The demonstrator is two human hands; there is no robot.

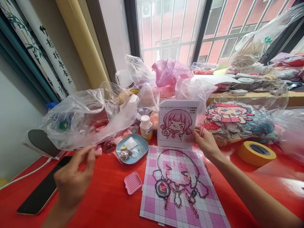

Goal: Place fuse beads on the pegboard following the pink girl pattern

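My right hand is closed at the right edge of an upright pattern card showing a pink-haired figure; a slim pink tool stands up between its fingers. Below the card lies a pink-and-white checked pegboard with a partly outlined bead figure on it. My left hand is raised over the red table at the left, thumb and fingers pinched together; what they hold, if anything, is too small to make out. A ridged pink tray lies between that hand and the board.
A blue dish with small bags sits beside a white-capped bottle. A black phone lies at the left, yellow tape at the right. Plastic bags crowd the back below the window.
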